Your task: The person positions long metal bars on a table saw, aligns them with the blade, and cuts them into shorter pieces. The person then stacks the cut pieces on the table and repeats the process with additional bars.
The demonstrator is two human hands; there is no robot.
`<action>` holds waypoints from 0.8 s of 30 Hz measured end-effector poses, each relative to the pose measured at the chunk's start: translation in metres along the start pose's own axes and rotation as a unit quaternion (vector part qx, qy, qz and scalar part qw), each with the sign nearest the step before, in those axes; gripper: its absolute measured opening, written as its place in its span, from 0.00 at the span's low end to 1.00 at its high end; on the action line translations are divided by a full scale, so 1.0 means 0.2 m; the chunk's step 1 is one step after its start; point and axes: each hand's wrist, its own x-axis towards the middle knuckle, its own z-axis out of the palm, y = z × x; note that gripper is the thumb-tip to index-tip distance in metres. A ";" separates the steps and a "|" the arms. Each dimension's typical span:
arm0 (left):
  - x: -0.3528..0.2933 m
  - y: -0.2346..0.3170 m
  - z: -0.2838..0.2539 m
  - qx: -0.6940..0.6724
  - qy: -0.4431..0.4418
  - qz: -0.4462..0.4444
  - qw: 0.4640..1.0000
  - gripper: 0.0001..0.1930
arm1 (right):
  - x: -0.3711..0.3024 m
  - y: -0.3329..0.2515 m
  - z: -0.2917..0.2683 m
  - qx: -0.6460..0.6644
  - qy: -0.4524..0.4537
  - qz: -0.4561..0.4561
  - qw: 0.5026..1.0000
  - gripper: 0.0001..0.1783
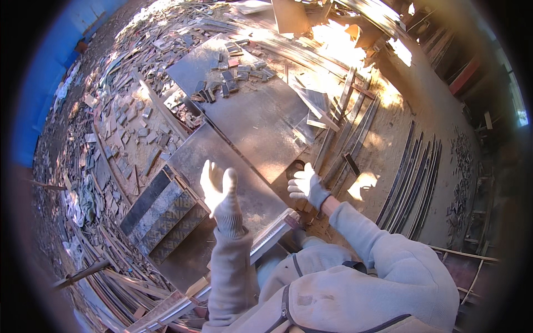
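Note:
My left hand, in a pale knit glove, is raised over a flat, dusty table top. Its fingers point up with the thumb apart, and nothing is in it. To the right, my right hand, also gloved, hangs past the table's right edge with its fingers apart and holds nothing. Left of my left hand lies a stack of dark plywood boards, some with printed lettering. A silver rail runs along the table's near edge, close to my body.
Beyond a narrow gap, a second dark panel carries several small wood blocks. Offcuts cover the ground at left. Long dark strips lie at right, and more boards lean nearer the panel.

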 end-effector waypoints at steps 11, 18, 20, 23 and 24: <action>0.42 0.62 1.93 0.647 -0.425 0.127 0.621 0.66 | 0.29 -0.86 0.01 0.395 -0.133 -0.150 0.897 0.41; 0.44 0.25 1.66 0.604 -0.548 0.201 0.542 0.36 | 0.44 -0.81 0.07 0.394 -0.187 -0.194 0.879 0.16; 0.40 0.23 1.50 0.569 -0.576 0.313 0.496 0.28 | 0.41 -0.77 0.08 0.370 -0.081 -0.162 0.911 0.14; 0.23 0.21 1.32 0.616 -0.530 0.295 0.502 0.18 | 0.31 -0.60 0.08 0.308 -0.023 -0.134 0.941 0.15; 0.20 0.22 1.29 0.547 -0.445 -0.042 0.708 0.25 | 0.28 -0.53 0.06 0.285 -0.018 -0.127 0.950 0.15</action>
